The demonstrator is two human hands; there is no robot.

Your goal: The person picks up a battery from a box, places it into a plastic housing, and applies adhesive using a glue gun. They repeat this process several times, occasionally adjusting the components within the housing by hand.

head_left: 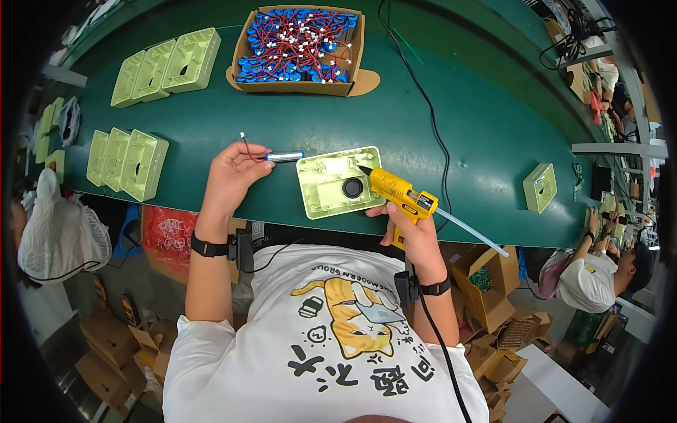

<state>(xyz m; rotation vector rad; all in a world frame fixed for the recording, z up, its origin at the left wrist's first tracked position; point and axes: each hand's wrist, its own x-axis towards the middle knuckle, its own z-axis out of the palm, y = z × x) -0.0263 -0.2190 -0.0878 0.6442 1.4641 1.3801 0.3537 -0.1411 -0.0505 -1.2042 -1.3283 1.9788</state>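
Blue battery [285, 156]: held out by the left hand [236, 173], just off the far-left corner of the light-green housing [321, 197]. Long axis running pretty much left to right, free end pointing right, tilted a hair toward the far side. Can't tell if touching the rim or only overlapping it from this angle.
Battery wires [246, 146]: red and dark, coming off the left end, curling away to a small white plug [242, 135].
Left fingers: closed to a narrow pinch, thumb and fingertips on the wire end of the battery.
Housing: lying open side up on the green worktop [211, 127], slightly skewed, long sides roughly left-right. Round black part [352, 187] sitting inside, right of middle.
Yellow glue gun [395, 189]: nozzle pointing left and away, over the housing's inside; long axis slanting back to the near right, pale glue stick [472, 233] poking out behind. Can't tell if touching at the tip.
Right hand [416, 236]: fingers curled around the gun's handle, near the housing's close edge.
Cardboard box [293, 87]: parked on the far side, loaded with more blue batteries [268, 70] and a mess of wires.
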